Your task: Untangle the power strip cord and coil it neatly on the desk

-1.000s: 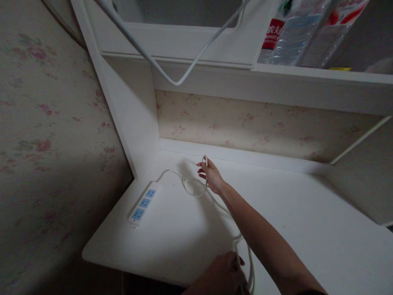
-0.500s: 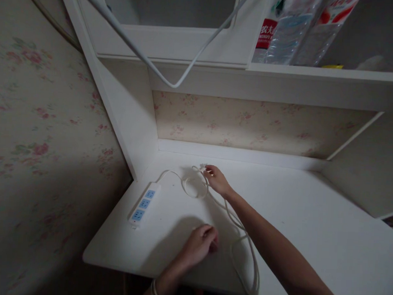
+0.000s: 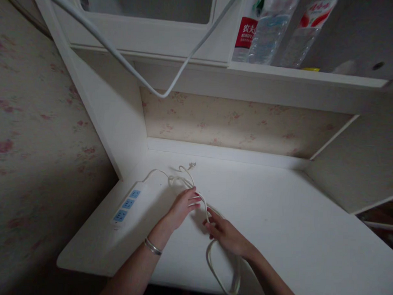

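Loosely, the right hand (image 3: 224,232) pinches the white power cord (image 3: 206,206); the left hand (image 3: 180,207) rests half-open against it. At the left hand's nine o'clock, the power strip (image 3: 126,205) lies on the bench (image 3: 278,210); tugging crossed strands could tighten a snarl.

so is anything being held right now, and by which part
The cord of the power strip, held partway along in the right hand. The left hand is at the cord nearer the plug; whether it grips can't be told.
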The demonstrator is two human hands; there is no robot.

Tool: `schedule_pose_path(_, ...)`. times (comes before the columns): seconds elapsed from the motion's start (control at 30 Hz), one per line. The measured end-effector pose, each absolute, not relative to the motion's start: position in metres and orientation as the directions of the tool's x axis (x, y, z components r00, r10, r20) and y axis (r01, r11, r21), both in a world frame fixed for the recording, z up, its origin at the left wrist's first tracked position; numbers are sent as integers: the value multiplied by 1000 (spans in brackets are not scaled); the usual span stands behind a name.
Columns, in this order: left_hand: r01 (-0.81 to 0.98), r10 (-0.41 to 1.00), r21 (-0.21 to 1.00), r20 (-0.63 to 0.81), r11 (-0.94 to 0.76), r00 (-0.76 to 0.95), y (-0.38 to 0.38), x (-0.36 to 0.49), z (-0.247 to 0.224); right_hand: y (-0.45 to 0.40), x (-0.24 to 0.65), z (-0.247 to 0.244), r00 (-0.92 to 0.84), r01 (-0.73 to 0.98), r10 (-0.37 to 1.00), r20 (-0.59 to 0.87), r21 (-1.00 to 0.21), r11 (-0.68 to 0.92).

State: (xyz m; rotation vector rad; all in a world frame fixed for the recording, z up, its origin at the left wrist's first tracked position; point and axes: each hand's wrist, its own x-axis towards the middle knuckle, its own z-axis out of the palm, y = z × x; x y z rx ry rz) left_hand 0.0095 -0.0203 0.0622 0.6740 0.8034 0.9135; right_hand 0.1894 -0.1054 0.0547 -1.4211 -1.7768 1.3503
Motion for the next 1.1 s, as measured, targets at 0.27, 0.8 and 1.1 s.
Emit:
schedule_pose_path(0.27, -580, 885, 676, -275, 455, 375, -8, 16, 75, -117, 202, 63, -439, 452, 870, -224, -892, -2)
schedule_pose_path(0.8, -151, 877, 906, -323, 394, 355, 21, -77, 136, -107, 273, -14, -121, 931, 990, 72, -337, 138)
schedule_pose_path(1.1, 488, 997, 870, -74, 71, -13, 22, -94, 74, -114, 317, -15, 60, 974, 997, 48, -221, -48)
